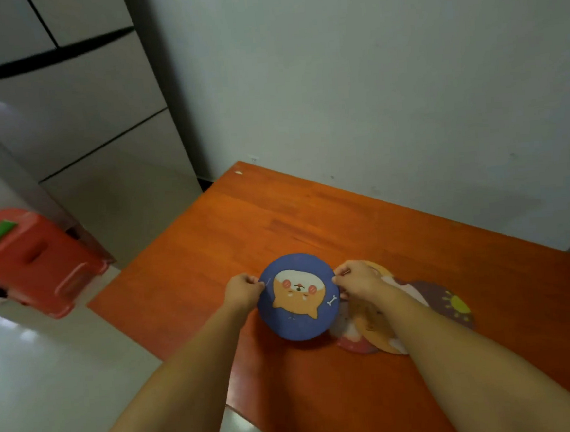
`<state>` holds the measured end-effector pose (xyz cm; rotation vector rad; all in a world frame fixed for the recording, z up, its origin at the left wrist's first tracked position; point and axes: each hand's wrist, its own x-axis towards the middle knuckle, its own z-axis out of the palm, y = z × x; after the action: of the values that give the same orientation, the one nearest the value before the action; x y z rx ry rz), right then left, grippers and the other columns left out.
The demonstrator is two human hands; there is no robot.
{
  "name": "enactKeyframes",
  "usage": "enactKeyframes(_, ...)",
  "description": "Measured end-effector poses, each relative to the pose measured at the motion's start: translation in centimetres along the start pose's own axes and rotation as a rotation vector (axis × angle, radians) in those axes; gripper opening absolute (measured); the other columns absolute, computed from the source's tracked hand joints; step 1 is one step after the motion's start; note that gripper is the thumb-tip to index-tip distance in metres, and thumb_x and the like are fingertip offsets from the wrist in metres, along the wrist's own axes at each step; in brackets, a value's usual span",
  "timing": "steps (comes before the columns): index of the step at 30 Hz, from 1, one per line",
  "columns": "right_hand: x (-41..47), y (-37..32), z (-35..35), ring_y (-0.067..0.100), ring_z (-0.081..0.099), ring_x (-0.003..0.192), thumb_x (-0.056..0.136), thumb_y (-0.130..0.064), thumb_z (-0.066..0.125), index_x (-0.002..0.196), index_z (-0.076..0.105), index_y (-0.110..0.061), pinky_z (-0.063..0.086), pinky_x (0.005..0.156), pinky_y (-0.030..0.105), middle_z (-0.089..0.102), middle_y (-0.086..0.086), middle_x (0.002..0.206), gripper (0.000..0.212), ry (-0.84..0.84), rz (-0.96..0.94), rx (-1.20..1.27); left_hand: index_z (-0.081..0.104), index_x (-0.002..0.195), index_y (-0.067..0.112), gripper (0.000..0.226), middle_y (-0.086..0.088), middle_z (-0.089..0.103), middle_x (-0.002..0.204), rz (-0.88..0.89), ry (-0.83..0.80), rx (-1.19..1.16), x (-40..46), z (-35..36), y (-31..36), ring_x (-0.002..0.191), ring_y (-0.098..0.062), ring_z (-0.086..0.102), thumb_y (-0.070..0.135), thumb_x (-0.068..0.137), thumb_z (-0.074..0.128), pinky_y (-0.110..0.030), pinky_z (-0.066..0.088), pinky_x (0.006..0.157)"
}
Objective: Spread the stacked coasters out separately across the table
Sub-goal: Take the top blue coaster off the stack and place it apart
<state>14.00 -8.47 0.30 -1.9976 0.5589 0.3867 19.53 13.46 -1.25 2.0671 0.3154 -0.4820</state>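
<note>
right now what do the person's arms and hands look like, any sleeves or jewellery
Both forearms are bare all the way to the bottom of the frame, with no sleeves in view. The left hand and right hand wear no gloves, and no watch, bracelet or ring shows.

Both forearms extend forward; left hand (245,289) and right hand (355,278) are closed in pinch grips, level and apart.

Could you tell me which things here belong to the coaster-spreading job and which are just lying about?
Belongs to the job:
- blue coaster, pinched by the left hand and right hand
- overlapping coasters beside it
- table

Just lying about:
- red stool
- cabinet
</note>
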Motion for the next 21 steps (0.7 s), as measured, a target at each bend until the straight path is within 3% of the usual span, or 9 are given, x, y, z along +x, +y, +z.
enactKeyframes(3,1.4,-2.6,5.1,0.014,0.048,0.052,0.093,-0.002,0.05,0.068,0.046,-0.013,0.043,0.043,0.021,0.047,0.005,0.062,0.027,0.051,0.025,-0.001,0.032,0.056,0.014,0.043,-0.009,0.04,0.061,-0.007,-0.035,0.044,2.9,-4.6,-1.8,0.079,-0.023,0.04,0.002,0.09,0.056,-0.037,0.037,0.072)
enactKeyframes(10,3.5,-7.1,16.4,0.021,0.05,0.072,0.091,-0.003,0.05,0.067,0.038,-0.02,0.046,0.067,0.037,0.046,0.001,0.068,0.032,0.095,0.099,0.004,0.033,0.055,0.014,0.044,-0.007,0.038,0.059,0.007,-0.09,0.172,8.9,-14.1,-5.5,0.057,-0.021,0.035,0.0,0.089,0.057,-0.03,0.033,0.061)
enactKeyframes(12,4.1,-7.8,18.2,0.021,0.049,0.076,0.09,-0.003,0.05,0.066,0.037,-0.021,0.043,0.068,0.035,0.046,-0.001,0.068,0.033,0.143,0.122,-0.032,0.035,0.056,0.013,0.041,-0.007,0.041,0.059,0.021,-0.109,0.219,10.2,-15.2,-6.1,0.063,-0.024,0.04,0.001,0.089,0.058,-0.033,0.036,0.066)
enactKeyframes(15,5.0,-8.3,20.2,0.015,0.042,0.065,0.09,-0.002,0.047,0.064,0.034,-0.022,0.033,0.053,0.028,0.043,-0.004,0.067,0.035,0.169,0.131,-0.116,0.035,0.055,0.015,0.042,-0.004,0.041,0.057,0.053,-0.107,0.354,11.8,-15.6,-6.7,0.073,-0.025,0.044,0.005,0.088,0.058,-0.033,0.035,0.068)
enactKeyframes(18,5.6,-8.4,21.5,0.022,0.045,0.075,0.09,0.0,0.045,0.071,0.038,-0.016,0.034,0.062,0.032,0.044,0.0,0.072,0.025,0.18,0.15,-0.17,0.033,0.056,0.016,0.042,-0.005,0.045,0.06,0.09,-0.097,0.471,12.8,-15.6,-7.4,0.077,-0.029,0.048,0.009,0.089,0.058,-0.034,0.036,0.067)
enactKeyframes(21,5.8,-8.1,21.8,0.022,0.046,0.082,0.092,-0.004,0.047,0.088,0.039,-0.01,0.036,0.068,0.032,0.055,0.014,0.092,0.01,0.173,0.161,-0.239,0.05,0.069,0.009,0.023,-0.024,0.065,0.094,0.127,-0.133,0.576,13.3,-15.3,-7.8,0.095,-0.039,0.06,0.013,0.091,0.056,-0.043,0.047,0.078)
